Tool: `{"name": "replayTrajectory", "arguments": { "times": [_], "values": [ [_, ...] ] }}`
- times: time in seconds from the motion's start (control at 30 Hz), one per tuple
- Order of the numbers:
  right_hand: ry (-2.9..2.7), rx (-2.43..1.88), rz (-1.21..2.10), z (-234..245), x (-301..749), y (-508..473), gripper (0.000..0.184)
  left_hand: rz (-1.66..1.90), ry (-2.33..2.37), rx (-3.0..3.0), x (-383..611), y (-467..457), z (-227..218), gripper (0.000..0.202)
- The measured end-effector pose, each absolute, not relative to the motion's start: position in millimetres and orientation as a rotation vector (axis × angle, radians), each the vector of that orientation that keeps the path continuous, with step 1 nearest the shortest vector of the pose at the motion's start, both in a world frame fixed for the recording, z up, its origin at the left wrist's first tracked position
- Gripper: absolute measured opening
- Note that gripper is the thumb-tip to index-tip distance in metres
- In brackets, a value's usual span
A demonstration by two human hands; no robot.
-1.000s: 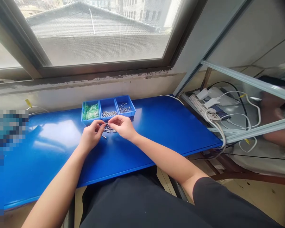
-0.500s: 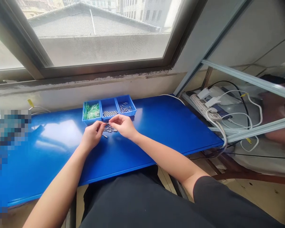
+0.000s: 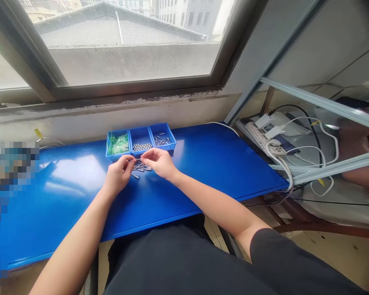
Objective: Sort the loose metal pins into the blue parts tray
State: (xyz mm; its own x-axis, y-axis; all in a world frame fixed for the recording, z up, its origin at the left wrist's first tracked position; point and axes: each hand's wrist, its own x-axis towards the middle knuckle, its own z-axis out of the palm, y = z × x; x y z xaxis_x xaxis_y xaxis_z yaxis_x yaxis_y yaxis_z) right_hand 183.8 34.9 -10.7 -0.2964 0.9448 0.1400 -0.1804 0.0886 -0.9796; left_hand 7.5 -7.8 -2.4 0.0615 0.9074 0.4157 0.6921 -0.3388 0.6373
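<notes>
My left hand (image 3: 118, 176) and my right hand (image 3: 158, 162) meet over a small heap of thin metal pins (image 3: 142, 167) on the blue table (image 3: 203, 164). Both hands pinch with fingertips close together, and a small metal pin seems to be held between them. One loose pin (image 3: 135, 176) lies beside my left hand. Just behind the hands stands a blue tray (image 3: 140, 142) with three compartments: green parts on the left, a row of silver cylinders in the middle, loose pins on the right.
A window sill and wall run behind the table. At the right, beyond a metal frame bar (image 3: 326, 168), lie a power strip (image 3: 264, 141) with white plugs and cables. Another person's arm (image 3: 356, 172) shows at the far right.
Both hands have stayed over the pin heap, with only slight finger shifts. The view has barely moved.
</notes>
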Motion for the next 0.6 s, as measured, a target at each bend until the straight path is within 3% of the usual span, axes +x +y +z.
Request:
{"name": "replayTrajectory", "arguments": {
  "times": [0.6],
  "values": [
    [-1.360,-0.806,1.424,-7.7,183.4,31.1,0.030,1.135,1.645,2.086,7.9,-7.9,-1.7,0.024]
  ]
}}
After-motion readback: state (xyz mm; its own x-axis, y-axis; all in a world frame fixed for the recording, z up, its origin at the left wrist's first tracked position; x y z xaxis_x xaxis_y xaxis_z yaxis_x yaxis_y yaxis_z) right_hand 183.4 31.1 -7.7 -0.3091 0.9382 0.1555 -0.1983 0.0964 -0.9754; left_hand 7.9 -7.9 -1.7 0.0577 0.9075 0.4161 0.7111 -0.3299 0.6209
